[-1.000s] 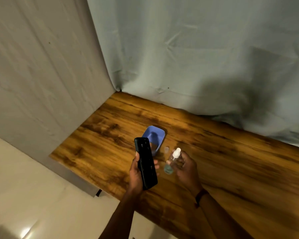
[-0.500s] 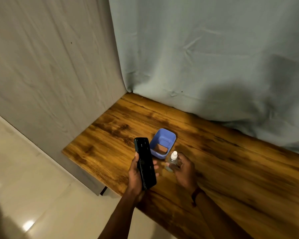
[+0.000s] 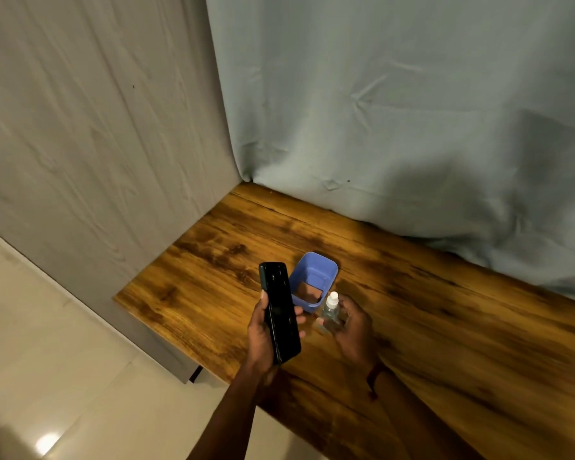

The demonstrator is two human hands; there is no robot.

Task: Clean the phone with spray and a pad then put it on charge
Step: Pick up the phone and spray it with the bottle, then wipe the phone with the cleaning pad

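1. Shifted since a second ago: spray bottle [image 3: 331,310] brought lower and closer to the phone [image 3: 279,312], blue tub [image 3: 326,272] now just behind both.
2. Left hand [image 3: 263,330]: grip clenched around the phone, held upright above the table [image 3: 445,327] edge.
3. Right hand [image 3: 352,327]: grip wrapped on the small clear bottle, white nozzle up.
4. Likely step: spraying. Next calls for aiming the nozzle at the glass, pressing, then fetching the brown pad [image 3: 309,291] from the tub.
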